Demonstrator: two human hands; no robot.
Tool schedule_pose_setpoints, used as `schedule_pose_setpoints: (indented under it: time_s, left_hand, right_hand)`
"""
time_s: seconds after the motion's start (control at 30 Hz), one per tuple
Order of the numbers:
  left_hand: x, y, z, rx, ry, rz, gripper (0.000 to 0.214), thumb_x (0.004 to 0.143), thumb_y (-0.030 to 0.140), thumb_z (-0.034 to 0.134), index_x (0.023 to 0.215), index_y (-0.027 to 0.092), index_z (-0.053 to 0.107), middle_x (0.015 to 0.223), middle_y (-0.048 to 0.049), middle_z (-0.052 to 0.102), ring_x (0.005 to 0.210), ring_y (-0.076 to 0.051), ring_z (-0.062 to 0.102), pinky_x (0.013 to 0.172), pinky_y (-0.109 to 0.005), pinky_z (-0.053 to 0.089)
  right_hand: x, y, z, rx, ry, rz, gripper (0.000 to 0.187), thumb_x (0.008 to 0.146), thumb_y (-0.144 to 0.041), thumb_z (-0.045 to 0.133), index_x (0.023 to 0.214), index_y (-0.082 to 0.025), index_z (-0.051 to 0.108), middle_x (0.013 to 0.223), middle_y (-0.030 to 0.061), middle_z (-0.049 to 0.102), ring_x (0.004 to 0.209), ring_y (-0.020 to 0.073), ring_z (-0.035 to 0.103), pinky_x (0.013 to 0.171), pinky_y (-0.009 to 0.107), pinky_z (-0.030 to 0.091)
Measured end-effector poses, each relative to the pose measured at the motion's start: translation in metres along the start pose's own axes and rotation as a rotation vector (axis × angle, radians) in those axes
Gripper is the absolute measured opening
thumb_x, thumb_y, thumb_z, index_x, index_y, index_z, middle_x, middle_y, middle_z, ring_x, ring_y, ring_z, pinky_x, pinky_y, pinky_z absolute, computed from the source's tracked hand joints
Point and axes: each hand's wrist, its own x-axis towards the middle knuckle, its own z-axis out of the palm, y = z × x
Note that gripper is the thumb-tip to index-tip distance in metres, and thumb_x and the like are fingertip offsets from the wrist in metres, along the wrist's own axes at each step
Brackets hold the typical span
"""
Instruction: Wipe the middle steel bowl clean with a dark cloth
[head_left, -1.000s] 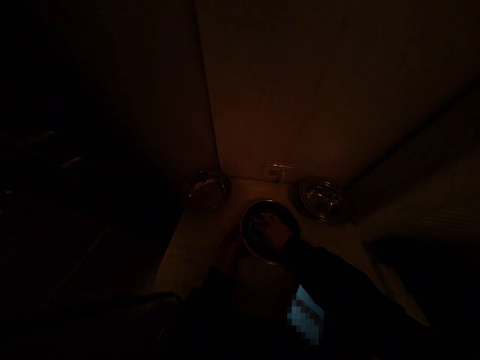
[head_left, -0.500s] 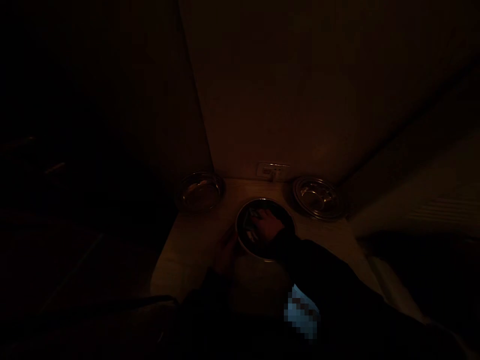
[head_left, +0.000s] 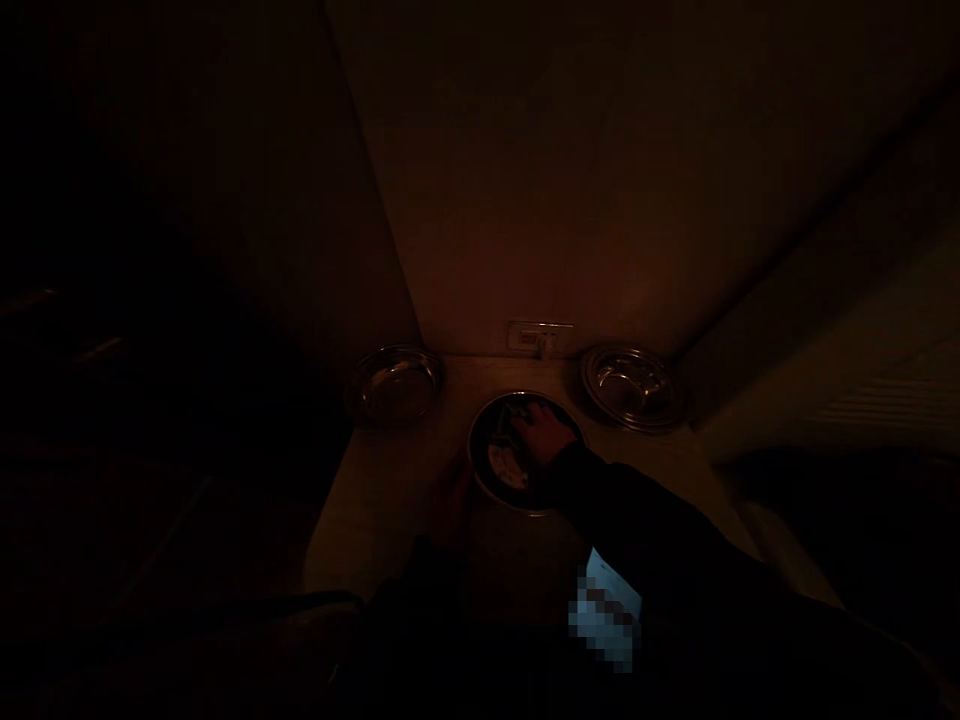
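The scene is very dark. A round, shallow metal bowl (head_left: 491, 492) sits near the middle of a small light wooden table. Inside it, my right hand (head_left: 544, 432) presses down, its fingers bent over a crumpled greyish piece that looks like a cloth (head_left: 512, 411). A paler patch shows on the bowl's bottom, left of the wrist. My left hand (head_left: 452, 495), dim and partly lost in shadow, is at the bowl's near left rim and appears to steady it.
Shiny metal bowls stand at the table's back left (head_left: 394, 385) and, seemingly stacked, at its back right (head_left: 634, 388). A wall socket (head_left: 540, 337) with a plug is behind the table (head_left: 375, 500). A lit bluish pixelated patch (head_left: 607, 615) shows below my right sleeve.
My right hand has shifted slightly with the greyish piece toward the bowl's far side, and more of the pale bottom shows. The view has moved a little.
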Motion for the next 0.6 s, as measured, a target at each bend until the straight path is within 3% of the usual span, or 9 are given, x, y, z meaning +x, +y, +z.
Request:
schedule_pose_setpoints:
  time_s: [0.13,0.27,0.4,0.5,0.6]
  left_hand:
    - [-0.001,0.007,0.002,0.046,-0.017,0.004,0.046,0.083,0.042,0.059,0.12,0.018,0.066,0.133,-0.0109,0.059,0.125,-0.027,0.053,0.104,-0.039,0.043]
    - [-0.003,0.011,0.005,0.071,0.0,0.007,0.044,0.082,0.042,0.058,0.118,0.018,0.067,0.131,-0.0101,0.061,0.123,-0.027,0.055,0.104,-0.038,0.043]
    - [-0.002,0.006,0.005,0.087,0.032,0.004,0.047,0.083,0.043,0.057,0.122,0.019,0.064,0.129,-0.0094,0.063,0.12,-0.026,0.057,0.103,-0.039,0.044]
    - [-0.001,0.003,0.004,0.109,0.035,0.0,0.045,0.083,0.043,0.058,0.12,0.019,0.066,0.131,-0.0093,0.061,0.122,-0.027,0.055,0.105,-0.04,0.042]
    - [-0.001,0.005,0.003,0.131,0.026,0.006,0.044,0.082,0.042,0.058,0.119,0.019,0.067,0.133,-0.0094,0.06,0.126,-0.027,0.053,0.107,-0.04,0.04]
  right_hand:
    - [0.002,-0.006,0.002,0.016,0.02,0.008,0.034,0.092,-0.035,0.056,0.122,-0.019,0.056,0.124,0.0089,0.057,0.104,0.0216,0.06,0.086,0.043,0.052]
    - [-0.008,-0.018,0.003,0.089,-0.048,-0.2,0.035,0.091,-0.034,0.058,0.123,-0.019,0.055,0.128,0.0093,0.055,0.109,0.0237,0.057,0.09,0.047,0.05]
    - [-0.02,-0.018,0.005,0.158,-0.135,-0.354,0.032,0.086,-0.024,0.064,0.118,-0.023,0.061,0.123,0.0069,0.059,0.109,0.0205,0.059,0.092,0.037,0.05]
    - [-0.015,-0.014,0.007,0.169,-0.097,-0.303,0.033,0.089,-0.03,0.061,0.12,-0.02,0.058,0.126,0.0085,0.057,0.108,0.022,0.058,0.09,0.042,0.05]
    - [0.001,-0.011,0.007,0.163,-0.007,-0.132,0.034,0.092,-0.035,0.056,0.122,-0.019,0.055,0.125,0.0089,0.056,0.105,0.0222,0.059,0.087,0.045,0.052]
